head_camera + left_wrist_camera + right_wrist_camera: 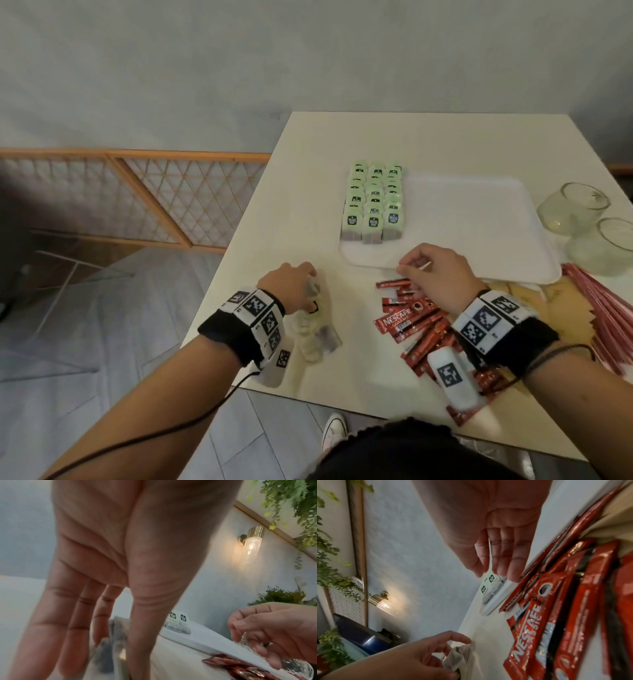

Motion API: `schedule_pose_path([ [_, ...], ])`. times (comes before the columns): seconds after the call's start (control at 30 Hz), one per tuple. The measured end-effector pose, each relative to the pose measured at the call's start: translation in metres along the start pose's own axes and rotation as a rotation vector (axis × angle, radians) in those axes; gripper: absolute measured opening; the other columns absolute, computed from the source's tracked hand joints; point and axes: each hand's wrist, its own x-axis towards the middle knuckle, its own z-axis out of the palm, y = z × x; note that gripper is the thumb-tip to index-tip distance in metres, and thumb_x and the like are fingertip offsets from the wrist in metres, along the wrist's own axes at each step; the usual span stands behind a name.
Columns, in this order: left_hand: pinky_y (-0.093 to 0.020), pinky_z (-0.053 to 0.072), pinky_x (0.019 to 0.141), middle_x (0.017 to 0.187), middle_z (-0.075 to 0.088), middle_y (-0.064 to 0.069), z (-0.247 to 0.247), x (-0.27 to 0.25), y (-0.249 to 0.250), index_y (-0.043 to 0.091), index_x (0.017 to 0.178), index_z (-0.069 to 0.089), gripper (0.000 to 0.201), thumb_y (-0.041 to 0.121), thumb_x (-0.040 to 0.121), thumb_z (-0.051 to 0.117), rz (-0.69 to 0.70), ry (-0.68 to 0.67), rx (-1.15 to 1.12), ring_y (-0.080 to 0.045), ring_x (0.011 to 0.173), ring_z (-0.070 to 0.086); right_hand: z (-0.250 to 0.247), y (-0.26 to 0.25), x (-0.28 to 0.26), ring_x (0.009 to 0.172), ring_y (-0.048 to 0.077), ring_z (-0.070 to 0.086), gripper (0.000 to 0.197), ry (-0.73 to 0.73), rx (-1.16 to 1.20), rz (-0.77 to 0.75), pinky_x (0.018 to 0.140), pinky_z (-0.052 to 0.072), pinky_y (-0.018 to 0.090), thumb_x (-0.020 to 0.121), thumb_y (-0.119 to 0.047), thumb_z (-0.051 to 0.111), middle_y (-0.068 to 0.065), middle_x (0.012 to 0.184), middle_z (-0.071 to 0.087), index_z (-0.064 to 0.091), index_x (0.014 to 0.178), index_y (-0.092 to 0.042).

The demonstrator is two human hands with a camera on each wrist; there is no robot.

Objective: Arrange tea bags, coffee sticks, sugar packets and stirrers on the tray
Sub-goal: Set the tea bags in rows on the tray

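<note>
From the head view, a white tray sits on a pale tabletop, with three neat rows of green-tagged tea bags already laid along its left side. The left hand reaches down into a small loose heap of tea bags beside the tray, fingers curled around one. The right hand hovers at the tray's near edge over a pile of red coffee sticks; its fingertips are drawn together around something small and clear. Pink stirrers and two glass cups lie to the right. From the left wrist view, the left fingers point down at the blurred tea bags, and the right hand's fingertips pinch a clear wrapper. From the right wrist view, the left hand grips a grey tea bag. The tea-bag step looks nearly finished; next, the lifted bag likely needs setting into the rows.
</note>
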Motion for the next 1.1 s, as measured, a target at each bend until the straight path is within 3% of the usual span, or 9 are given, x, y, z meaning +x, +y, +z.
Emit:
schedule_pose_path([
  [0.13,-0.032,0.048,0.072,0.111,0.06,-0.005,0.0,0.004,0.017,0.017,0.112,0.051,0.039,0.028,0.083,0.074,0.051,-0.009,-0.025,-0.023,0.092,0.06,-0.003,0.003,-0.01,0.074,0.011,0.066,0.004,0.011,-0.043,-0.032,0.075,0.058,0.037,0.084,-0.027,0.071,-0.008,0.082,0.068,0.068,0.084,-0.025],
  [0.27,-0.033,0.059,0.069,0.1,0.058,-0.003,-0.008,0.005,0.032,0.016,0.095,0.049,0.024,0.017,0.086,0.072,0.088,-0.057,-0.301,-0.023,0.077,0.068,-0.004,-0.002,-0.023,0.081,-0.001,0.06,0.012,-0.081,-0.152,-0.093,0.068,0.042,0.013,0.084,-0.031,0.071,-0.011,0.092,0.069,0.066,0.093,-0.026],
  [0.37,-0.028,0.059,0.067,0.089,0.057,0.0,-0.014,0.002,0.046,0.014,0.095,0.05,0.025,0.015,0.086,0.073,0.186,-0.005,-0.483,-0.013,0.067,0.062,-0.004,-0.006,-0.026,0.083,0.001,0.062,0.028,-0.158,-0.136,-0.104,0.068,0.042,0.013,0.08,-0.04,0.073,-0.013,0.098,0.065,0.061,0.103,-0.028],
  [0.47,-0.038,0.061,0.077,0.09,0.058,-0.002,-0.019,-0.004,0.064,0.013,0.095,0.05,0.027,0.016,0.085,0.075,0.268,0.014,-0.647,-0.019,0.075,0.065,-0.002,-0.009,-0.026,0.082,0.0,0.062,0.037,-0.152,-0.086,-0.11,0.073,0.046,0.016,0.08,-0.044,0.072,-0.013,0.097,0.065,0.059,0.111,-0.028],
  [0.57,-0.043,0.06,0.082,0.093,0.059,-0.004,-0.02,-0.008,0.077,0.013,0.095,0.049,0.027,0.013,0.085,0.074,0.311,-0.001,-0.767,-0.025,0.084,0.067,0.001,-0.01,-0.025,0.08,0.004,0.065,0.029,-0.152,-0.047,-0.147,0.079,0.051,0.024,0.084,-0.042,0.069,-0.009,0.091,0.069,0.063,0.107,-0.025],
  [0.7,-0.041,0.059,0.085,0.101,0.056,-0.006,-0.02,-0.013,0.078,0.013,0.104,0.048,0.035,-0.003,0.083,0.072,0.329,-0.08,-0.807,-0.022,0.081,0.064,0.002,-0.01,-0.025,0.075,0.008,0.066,0.007,-0.139,-0.074,-0.167,0.072,0.049,0.024,0.086,-0.029,0.07,-0.005,0.08,0.071,0.066,0.09,-0.025],
  [0.8,-0.04,0.058,0.085,0.111,0.057,-0.005,-0.021,-0.016,0.072,0.019,0.118,0.044,0.057,0.004,0.076,0.08,0.329,-0.116,-0.649,-0.027,0.09,0.067,0.002,-0.006,-0.027,0.078,0.015,0.067,0.006,-0.124,-0.103,-0.157,0.072,0.052,0.03,0.088,-0.026,0.068,-0.002,0.081,0.071,0.066,0.09,-0.021],
  [0.97,-0.044,0.05,0.092,0.115,0.061,0.0,-0.009,-0.017,0.05,0.032,0.131,0.021,0.103,0.034,0.058,0.093,0.139,-0.275,0.085,-0.024,0.102,0.06,-0.003,0.0,-0.026,0.078,0.015,0.067,0.007,-0.13,-0.135,-0.145,0.075,0.055,0.035,0.09,-0.026,0.064,-0.004,0.083,0.07,0.064,0.094,-0.02],
  [1.1,-0.042,0.051,0.09,0.109,0.06,0.002,0.008,-0.015,0.046,0.026,0.12,0.048,0.068,0.024,0.065,0.088,0.194,-0.245,0.185,-0.025,0.102,0.059,-0.009,0.002,-0.025,0.08,0.016,0.067,0.008,-0.124,-0.129,-0.128,0.076,0.054,0.035,0.091,-0.026,0.064,-0.003,0.085,0.07,0.065,0.096,-0.02],
])
